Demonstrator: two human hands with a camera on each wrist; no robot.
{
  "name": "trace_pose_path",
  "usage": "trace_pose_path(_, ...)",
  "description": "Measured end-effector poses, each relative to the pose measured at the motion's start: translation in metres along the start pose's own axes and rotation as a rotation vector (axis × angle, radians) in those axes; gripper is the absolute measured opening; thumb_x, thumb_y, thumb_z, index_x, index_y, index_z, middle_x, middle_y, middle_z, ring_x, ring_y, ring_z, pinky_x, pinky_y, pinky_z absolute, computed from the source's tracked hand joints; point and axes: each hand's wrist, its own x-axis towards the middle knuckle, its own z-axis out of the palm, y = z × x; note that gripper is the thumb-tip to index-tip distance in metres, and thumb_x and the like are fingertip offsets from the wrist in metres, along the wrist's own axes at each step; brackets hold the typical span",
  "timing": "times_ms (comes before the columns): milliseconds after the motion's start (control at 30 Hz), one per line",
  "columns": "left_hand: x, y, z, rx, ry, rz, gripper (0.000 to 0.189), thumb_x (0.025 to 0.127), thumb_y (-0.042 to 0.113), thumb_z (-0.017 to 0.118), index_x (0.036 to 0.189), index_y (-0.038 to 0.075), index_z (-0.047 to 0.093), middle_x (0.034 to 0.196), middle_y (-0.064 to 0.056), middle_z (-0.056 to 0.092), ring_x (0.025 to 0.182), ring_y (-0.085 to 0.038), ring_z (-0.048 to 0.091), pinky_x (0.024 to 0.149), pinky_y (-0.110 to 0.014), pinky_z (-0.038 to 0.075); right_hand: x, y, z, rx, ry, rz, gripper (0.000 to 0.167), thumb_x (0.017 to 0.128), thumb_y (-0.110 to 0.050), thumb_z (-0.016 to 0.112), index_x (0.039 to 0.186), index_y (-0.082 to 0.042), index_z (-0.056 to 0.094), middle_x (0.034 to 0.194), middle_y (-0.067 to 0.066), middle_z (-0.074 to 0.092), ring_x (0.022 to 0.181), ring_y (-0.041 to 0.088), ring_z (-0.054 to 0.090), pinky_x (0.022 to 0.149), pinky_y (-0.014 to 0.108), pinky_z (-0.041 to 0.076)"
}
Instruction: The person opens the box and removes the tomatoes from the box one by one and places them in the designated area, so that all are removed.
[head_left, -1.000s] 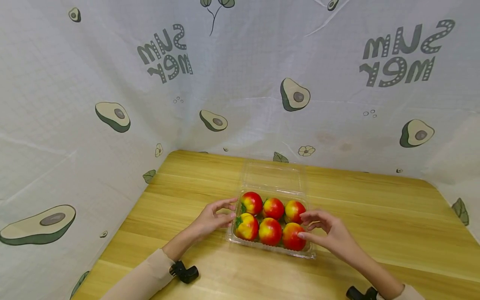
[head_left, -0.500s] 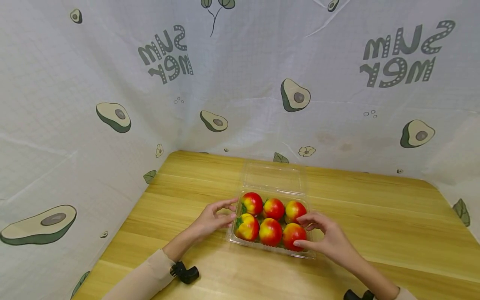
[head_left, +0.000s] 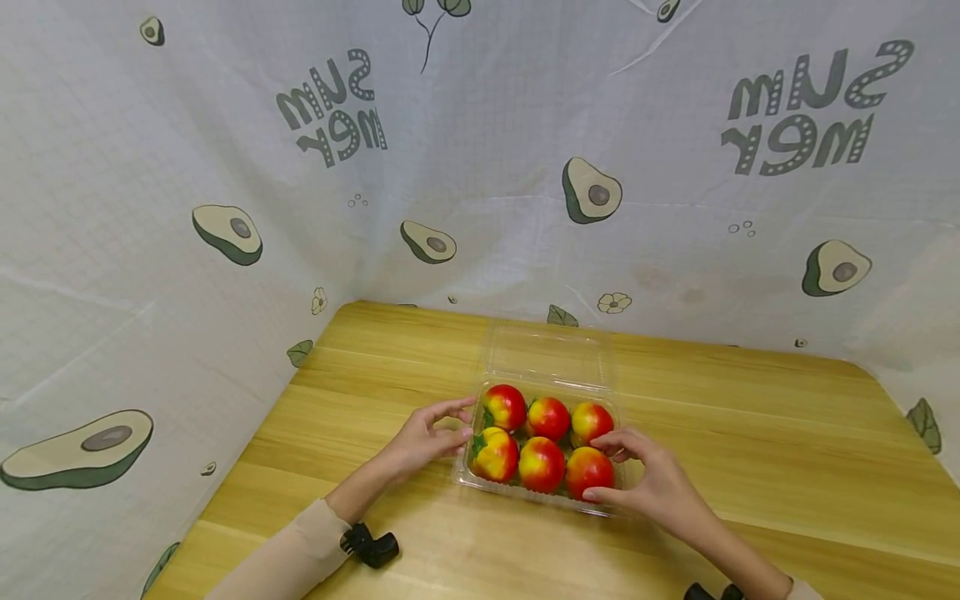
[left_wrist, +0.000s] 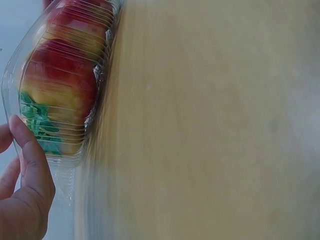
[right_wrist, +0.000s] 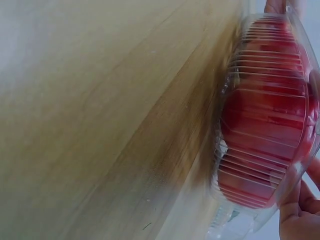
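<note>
A clear plastic clamshell fruit box (head_left: 525, 492) stands with its lid (head_left: 551, 354) folded back. Inside it, several red-and-yellow fruits sit in two rows; green leaves (left_wrist: 40, 122) show on the front left fruit (head_left: 495, 455). My left hand (head_left: 420, 437) pinches the box's left end, thumb at the rim in the left wrist view. Over the opposite end, my right hand (head_left: 652, 475) is spread around the front right fruit (head_left: 588, 472). Its thumb lies at the near side, the other fingertips between this fruit and the back right fruit (head_left: 591, 421).
The box rests on a wooden table (head_left: 750, 433). A pale curtain (head_left: 510, 125) printed with avocados hangs along the table's back and left edges. Beige sleeves (head_left: 292, 550) and black wrist mounts (head_left: 369, 546) show at both forearms.
My right hand has slid slightly left and nearer over the box, its thumb and fingertips wider apart around the front right fruit. My left hand and the fruits have stayed put.
</note>
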Motion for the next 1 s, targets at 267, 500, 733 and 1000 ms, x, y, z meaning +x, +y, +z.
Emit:
trace_pose_path(267, 0.0008, -0.0001, -0.0002, 0.002, 0.003, 0.003, 0.054, 0.098, 0.009, 0.065, 0.148, 0.005, 0.046, 0.124, -0.015, 0.050, 0.076, -0.011, 0.062, 0.080, -0.027, 0.058, 0.0003, -0.0009, -0.0006, -0.034, -0.026, 0.024, 0.056, 0.061, -0.035, 0.096, 0.107, -0.014, 0.072, 0.107, -0.006, 0.063, 0.086, 0.013, 0.056, 0.072, 0.027, 0.055)
trace_pose_path(500, 0.0003, -0.0006, 0.0000, -0.002, -0.002, 0.012, 0.054, 0.098, 0.009, 0.065, 0.149, 0.005, 0.046, 0.124, -0.015, 0.050, 0.076, -0.010, 0.061, 0.079, -0.026, 0.058, 0.0010, -0.0013, -0.0009, -0.057, -0.044, 0.017, 0.055, 0.063, -0.036, 0.096, 0.107, -0.013, 0.074, 0.105, -0.006, 0.061, 0.086, 0.013, 0.055, 0.071, 0.027, 0.055)
trace_pose_path(733, -0.0003, -0.0004, 0.0005, -0.017, -0.002, 0.016, 0.055, 0.098, 0.009, 0.065, 0.149, 0.004, 0.045, 0.123, -0.015, 0.050, 0.077, -0.010, 0.061, 0.079, -0.027, 0.058, 0.0016, -0.0024, -0.0012, -0.081, -0.055, -0.002, 0.053, 0.063, -0.035, 0.096, 0.105, -0.011, 0.074, 0.101, -0.008, 0.059, 0.084, 0.012, 0.053, 0.069, 0.026, 0.053)
trace_pose_path(1000, 0.0006, -0.0007, 0.0002, -0.005, 0.007, 0.010, 0.054, 0.097, 0.009, 0.066, 0.148, 0.004, 0.047, 0.124, -0.016, 0.051, 0.076, -0.011, 0.062, 0.080, -0.028, 0.059, 0.0017, -0.0023, -0.0005, -0.088, -0.041, -0.014, 0.051, 0.063, -0.031, 0.096, 0.103, -0.010, 0.074, 0.100, -0.008, 0.060, 0.083, 0.011, 0.053, 0.068, 0.026, 0.053)
